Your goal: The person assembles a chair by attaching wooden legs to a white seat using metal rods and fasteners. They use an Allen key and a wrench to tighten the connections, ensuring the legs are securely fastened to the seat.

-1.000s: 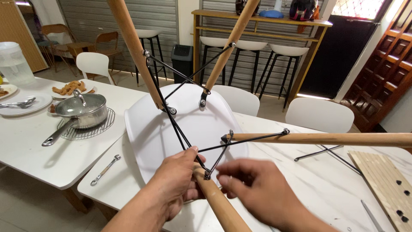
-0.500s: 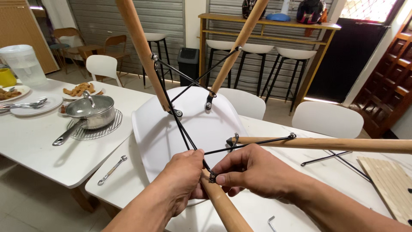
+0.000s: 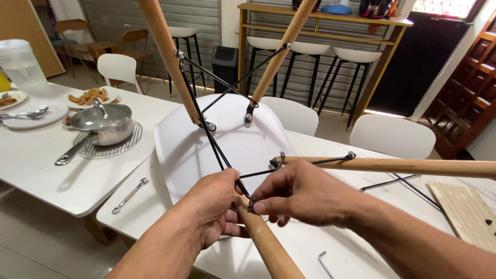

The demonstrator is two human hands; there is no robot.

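A white plastic chair seat lies upside down on a white table, its wooden legs pointing up and outward. Black metal brace rods cross between the legs. My left hand grips the nearest wooden leg at its top end. My right hand pinches a small black fastener where the rods meet that leg. Another wooden leg runs off to the right.
A metal wrench lies on the table left of the seat, a hex key near the front. A lidded steel pot on a wire trivet, plates of food, white chairs and bar stools stand behind. Wooden slats lie right.
My hands have closed in on the joint at the near leg; the right hand moved from the leg's side to pinching the fastener. The view shifted slightly closer.
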